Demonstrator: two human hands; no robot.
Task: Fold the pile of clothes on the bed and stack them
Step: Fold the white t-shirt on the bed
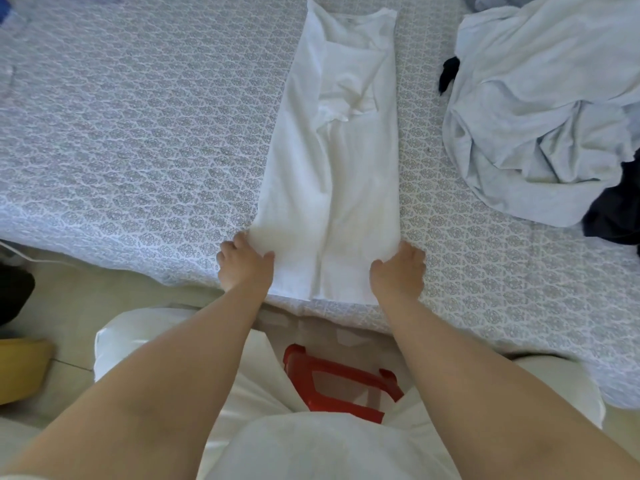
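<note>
Both the left hand and right hand pinch the near corners of the shirt, lying lengthwise-folded on the bed; light, limp cotton, best lifted by those corners.

We have the folded shirt lying lengthwise on the bed, its near end at the bed's front edge. Our left hand grips its near left corner, our right hand its near right corner. The pile of clothes sits on the bed well to the right. A stool stands below, between our arms.
</note>
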